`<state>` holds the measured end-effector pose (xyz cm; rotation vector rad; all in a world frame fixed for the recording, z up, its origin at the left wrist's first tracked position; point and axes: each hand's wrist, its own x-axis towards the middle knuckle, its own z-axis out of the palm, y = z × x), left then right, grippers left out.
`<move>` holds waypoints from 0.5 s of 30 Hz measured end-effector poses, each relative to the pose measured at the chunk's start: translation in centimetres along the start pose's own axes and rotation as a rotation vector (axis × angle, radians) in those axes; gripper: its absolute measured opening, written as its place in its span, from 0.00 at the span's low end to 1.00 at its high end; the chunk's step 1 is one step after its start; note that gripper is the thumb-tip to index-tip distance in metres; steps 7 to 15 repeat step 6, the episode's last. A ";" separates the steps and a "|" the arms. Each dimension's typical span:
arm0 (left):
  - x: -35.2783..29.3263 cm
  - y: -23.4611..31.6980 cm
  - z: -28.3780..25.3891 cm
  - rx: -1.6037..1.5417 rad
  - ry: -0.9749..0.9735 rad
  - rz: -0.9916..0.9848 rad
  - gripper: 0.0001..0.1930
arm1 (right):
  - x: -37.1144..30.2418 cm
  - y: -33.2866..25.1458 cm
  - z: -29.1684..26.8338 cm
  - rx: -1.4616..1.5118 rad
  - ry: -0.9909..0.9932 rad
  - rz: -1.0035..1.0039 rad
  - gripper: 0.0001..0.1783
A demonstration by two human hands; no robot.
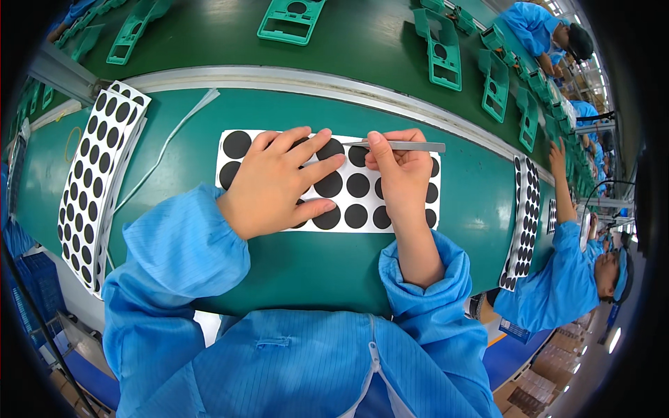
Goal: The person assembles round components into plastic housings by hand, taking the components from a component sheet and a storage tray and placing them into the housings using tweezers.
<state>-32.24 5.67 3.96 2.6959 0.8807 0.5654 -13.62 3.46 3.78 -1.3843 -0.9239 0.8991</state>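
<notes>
A white sheet of round black stickers [357, 184] lies flat on the green work table in front of me. My left hand [282, 177] rests on the sheet's left half, its fingers spread and pressing on it. Over the sheet's upper right part, my right hand [401, 164] is closed around metal tweezers [418, 146]. The tweezers point left, and their tips are at the edge of a black circle in the top row, close to my left fingertips. Several circles are hidden under both hands.
Stacked sticker sheets [94, 181] lie at the left, beside a pale cable [164, 150]. More sheets [524, 219] lie at the right. Beyond a metal rail [334, 82], a dark green belt carries several green plastic housings [291, 21]. Co-workers in blue [557, 279] work at the right.
</notes>
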 end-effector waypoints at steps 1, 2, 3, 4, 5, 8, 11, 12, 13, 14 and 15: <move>0.0 -0.1 0.0 -0.010 -0.013 0.008 0.27 | 0.0 0.0 0.0 0.000 0.000 0.000 0.13; 0.0 -0.1 -0.1 -0.010 -0.013 0.008 0.27 | 0.0 0.0 -0.1 0.006 -0.019 -0.013 0.13; 0.1 -0.1 -0.2 -0.005 -0.026 0.001 0.26 | 0.0 0.2 -0.1 0.013 -0.039 -0.027 0.13; 0.1 -0.2 -0.3 0.000 -0.039 -0.006 0.26 | 0.0 0.3 -0.1 0.014 -0.039 -0.026 0.13; 0.1 -0.2 -0.2 -0.002 -0.045 -0.015 0.26 | -0.2 0.5 -0.1 -0.048 -0.052 -0.096 0.12; 0.1 -0.3 0.0 -0.005 -0.050 -0.023 0.27 | -0.3 0.7 -0.1 -0.110 -0.064 -0.166 0.12; 0.1 -0.3 0.0 -0.005 -0.050 -0.023 0.27 | -0.3 0.7 -0.1 -0.110 -0.064 -0.166 0.12; 0.1 -0.3 0.0 -0.005 -0.050 -0.023 0.27 | -0.3 0.7 -0.1 -0.110 -0.064 -0.166 0.12; 0.1 -0.3 0.0 -0.005 -0.050 -0.023 0.27 | -0.3 0.7 -0.1 -0.110 -0.064 -0.166 0.12; 0.1 -0.3 0.0 -0.005 -0.050 -0.023 0.27 | -0.3 0.7 -0.1 -0.110 -0.064 -0.166 0.12; 0.1 -0.3 0.0 -0.005 -0.050 -0.023 0.27 | -0.3 0.7 -0.1 -0.110 -0.064 -0.166 0.12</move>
